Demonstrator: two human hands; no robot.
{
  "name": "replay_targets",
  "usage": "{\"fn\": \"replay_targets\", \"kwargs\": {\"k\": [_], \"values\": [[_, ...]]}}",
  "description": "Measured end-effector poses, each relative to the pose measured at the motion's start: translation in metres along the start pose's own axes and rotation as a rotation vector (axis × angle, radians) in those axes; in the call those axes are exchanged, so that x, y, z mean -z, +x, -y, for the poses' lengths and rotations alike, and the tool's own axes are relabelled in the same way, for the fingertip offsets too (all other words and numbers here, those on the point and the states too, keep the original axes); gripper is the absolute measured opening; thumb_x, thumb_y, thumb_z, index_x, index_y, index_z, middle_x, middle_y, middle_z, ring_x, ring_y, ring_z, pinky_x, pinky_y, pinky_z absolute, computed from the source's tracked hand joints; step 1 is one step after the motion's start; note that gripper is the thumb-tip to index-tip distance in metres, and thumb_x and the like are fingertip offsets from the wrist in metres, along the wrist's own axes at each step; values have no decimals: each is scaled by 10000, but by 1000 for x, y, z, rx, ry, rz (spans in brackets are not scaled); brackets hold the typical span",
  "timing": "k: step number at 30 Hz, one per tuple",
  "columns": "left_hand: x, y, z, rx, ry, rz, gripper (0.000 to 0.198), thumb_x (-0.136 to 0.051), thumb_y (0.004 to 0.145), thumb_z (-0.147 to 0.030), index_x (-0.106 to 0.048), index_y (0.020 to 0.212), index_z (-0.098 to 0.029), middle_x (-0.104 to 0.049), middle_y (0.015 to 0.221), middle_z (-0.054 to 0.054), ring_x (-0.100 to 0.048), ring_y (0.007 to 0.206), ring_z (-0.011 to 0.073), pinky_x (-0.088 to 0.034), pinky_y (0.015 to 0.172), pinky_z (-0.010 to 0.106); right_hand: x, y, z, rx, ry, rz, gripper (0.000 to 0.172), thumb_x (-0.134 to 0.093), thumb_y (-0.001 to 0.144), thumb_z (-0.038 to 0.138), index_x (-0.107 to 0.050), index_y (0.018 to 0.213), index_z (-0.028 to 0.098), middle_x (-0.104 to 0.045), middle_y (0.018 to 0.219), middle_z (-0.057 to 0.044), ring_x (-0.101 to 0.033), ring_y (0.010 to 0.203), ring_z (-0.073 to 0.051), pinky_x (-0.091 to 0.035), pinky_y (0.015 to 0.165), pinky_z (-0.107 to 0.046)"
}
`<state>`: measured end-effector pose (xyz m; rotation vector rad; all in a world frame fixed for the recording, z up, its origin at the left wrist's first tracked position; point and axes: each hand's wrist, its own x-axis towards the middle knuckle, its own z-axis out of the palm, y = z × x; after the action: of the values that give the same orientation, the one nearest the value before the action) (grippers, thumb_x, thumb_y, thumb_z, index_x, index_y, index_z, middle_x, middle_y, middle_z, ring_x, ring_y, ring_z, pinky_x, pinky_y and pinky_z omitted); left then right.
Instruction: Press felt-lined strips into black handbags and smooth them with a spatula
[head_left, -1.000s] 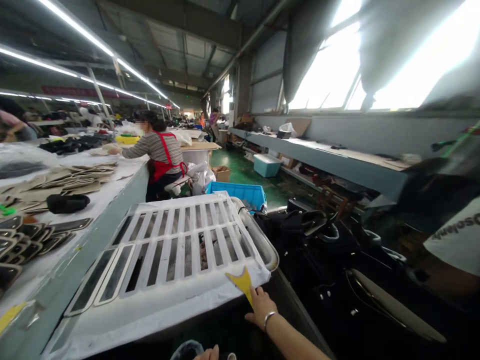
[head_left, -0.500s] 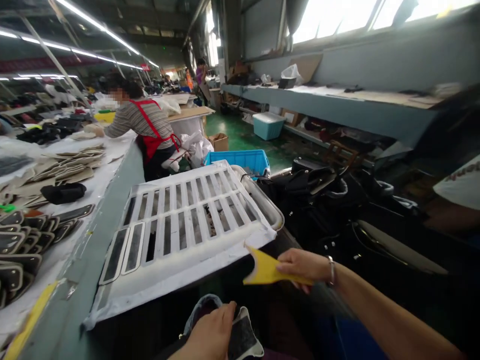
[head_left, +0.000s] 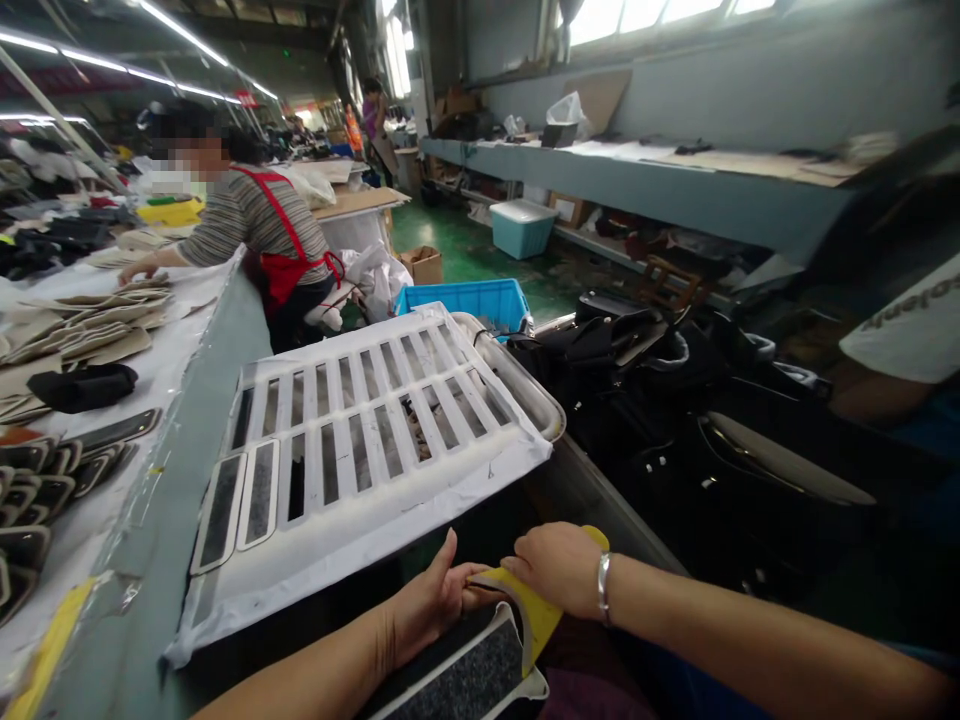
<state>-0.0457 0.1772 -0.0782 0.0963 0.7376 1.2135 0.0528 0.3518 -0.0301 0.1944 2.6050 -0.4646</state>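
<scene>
In my right hand (head_left: 559,570), with its silver bracelet, is a yellow scraper (head_left: 541,618) with a curved, notched edge, gripped from above. The scraper reaches down to the white-edged end of a dark grey panel (head_left: 457,680) at my lap. My left hand (head_left: 431,605) is beside that panel, thumb raised and apart from the fingers. Its fingertips are at the scraper's left corner; whether they press on it I cannot tell. Just beyond lies a white slotted frame (head_left: 375,440), with two similar white-rimmed dark panels (head_left: 220,512) at its near left corner.
To the left a long table (head_left: 191,345) carries stacked beige pieces (head_left: 97,325) and dark rimmed panels (head_left: 67,470). A person in a red apron (head_left: 281,235) works there. Behind the frame is a blue bin (head_left: 465,298). Black bags (head_left: 637,400) are heaped at right, near another person's white sleeve (head_left: 907,325).
My right hand brought the yellow scraper down and left onto the panel. My left hand's thumb lifted, and more of the panel shows. The view turned slightly right.
</scene>
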Motion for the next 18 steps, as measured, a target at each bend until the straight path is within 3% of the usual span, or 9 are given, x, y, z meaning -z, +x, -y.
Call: {"fn": "replay_targets", "kwargs": {"k": [5,10,18], "values": [[3,1,4,-6,37,-120,652,-361,846,-643,-606,1032,-68,-687,923,138,-626,939,246,-359,975,392,-27,11,23,28,-96,-258,468,-281,948,340,-656,743,148,-671,720,-103,-618,681,-228,-416,640,-341],[11,0,11,-18,232,-359,541,-577,762,-563,-661,956,-65,-699,882,116,-622,928,277,-393,937,397,-30,12,23,58,-44,-281,492,-255,948,386,-648,748,167,-670,709,-105,-604,640,-230,-408,609,-346],[7,-14,0,-29,791,-345,535,-381,851,-595,-702,809,-168,-687,799,4,-585,853,229,-406,823,309,-31,10,24,121,-117,-258,514,-226,956,378,-651,760,166,-682,734,-80,-623,664,-209,-400,600,-312]]}}
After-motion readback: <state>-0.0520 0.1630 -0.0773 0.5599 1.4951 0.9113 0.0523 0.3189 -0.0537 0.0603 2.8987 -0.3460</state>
